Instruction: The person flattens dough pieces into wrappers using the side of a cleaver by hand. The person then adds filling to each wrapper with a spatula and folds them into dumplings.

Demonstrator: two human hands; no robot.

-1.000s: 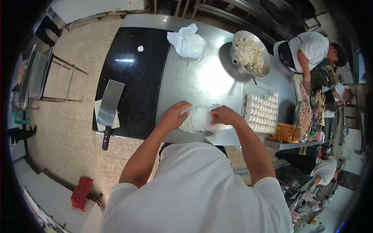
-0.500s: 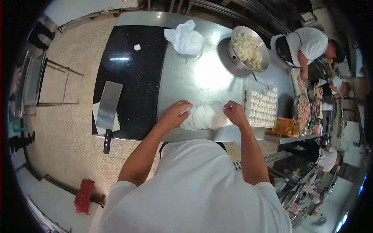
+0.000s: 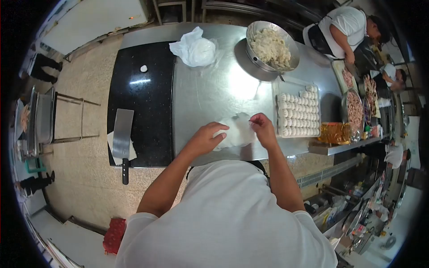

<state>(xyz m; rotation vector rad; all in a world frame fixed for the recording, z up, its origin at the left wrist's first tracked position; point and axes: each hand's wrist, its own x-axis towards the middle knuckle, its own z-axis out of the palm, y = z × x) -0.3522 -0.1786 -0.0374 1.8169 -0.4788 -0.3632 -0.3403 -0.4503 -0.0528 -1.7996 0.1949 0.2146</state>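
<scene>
Thin white dough rounds (image 3: 234,131) lie overlapping on the steel table near its front edge. My left hand (image 3: 209,138) rests at their left side, thumb and fingers apart. At their right side my right hand (image 3: 262,128) pinches the edge of a thin round between thumb and fingertips. To the right stands a tray of white dumplings (image 3: 298,112) in rows. Behind it sits a metal bowl of pale chopped filling (image 3: 271,49).
A cleaver (image 3: 123,138) lies on the black slab (image 3: 145,98), with a small dough piece (image 3: 143,68) farther back. A plastic-wrapped white lump (image 3: 196,50) is at the back. An oil bottle (image 3: 335,133) stands right of the tray. A co-worker (image 3: 342,33) leans at the far right.
The view has turned and shifted. My right hand has moved from over the rounds to their right edge. My left hand has stayed at their left side.
</scene>
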